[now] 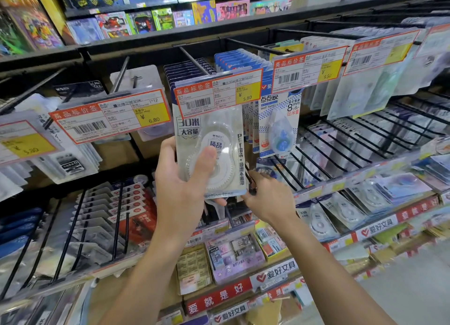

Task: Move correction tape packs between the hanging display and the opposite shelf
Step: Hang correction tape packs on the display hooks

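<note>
Left hand (181, 178): grips the pack (214, 152), thumb across its clear blister, fingers behind.
Right hand (265, 195): fingers curled round the black hook (249, 178) just beside the pack's lower right corner.
Pack: upright in front of the hanging display, its top behind the 5.80 price tag (218, 93).
Behind: a row of like packs (190, 71) on a peg.
Right of it: a dot tape pack (280, 122) hangs.

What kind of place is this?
Most likely a stationery shop aisle: price tags on peg hooks, rows of hanging correction tape packs, and shelf-edge strips with a stationery brand.
</note>
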Motion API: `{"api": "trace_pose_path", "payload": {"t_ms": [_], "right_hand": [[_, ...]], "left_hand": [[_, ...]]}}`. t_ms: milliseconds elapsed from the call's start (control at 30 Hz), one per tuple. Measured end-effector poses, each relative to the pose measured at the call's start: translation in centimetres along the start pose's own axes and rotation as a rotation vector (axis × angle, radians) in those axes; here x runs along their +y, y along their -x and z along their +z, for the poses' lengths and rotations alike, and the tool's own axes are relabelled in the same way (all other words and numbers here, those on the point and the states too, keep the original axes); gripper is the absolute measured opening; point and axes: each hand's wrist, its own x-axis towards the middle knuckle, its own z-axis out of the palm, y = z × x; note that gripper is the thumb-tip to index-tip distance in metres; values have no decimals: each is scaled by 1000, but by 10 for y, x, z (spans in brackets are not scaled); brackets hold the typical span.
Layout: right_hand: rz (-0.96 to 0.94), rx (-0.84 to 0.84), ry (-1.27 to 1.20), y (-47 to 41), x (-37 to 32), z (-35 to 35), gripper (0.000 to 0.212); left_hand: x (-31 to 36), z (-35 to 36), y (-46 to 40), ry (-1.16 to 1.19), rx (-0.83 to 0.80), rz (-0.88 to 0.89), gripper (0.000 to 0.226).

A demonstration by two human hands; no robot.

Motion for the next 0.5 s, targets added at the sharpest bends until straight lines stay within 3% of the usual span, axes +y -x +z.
{"api": "trace_pose_path", "payload": {"t_ms": [500], "right_hand": [[-5,33,-45,0,0,1,51]], "left_hand": [[-8,-32,-10,-119,-102,12,29]]}}
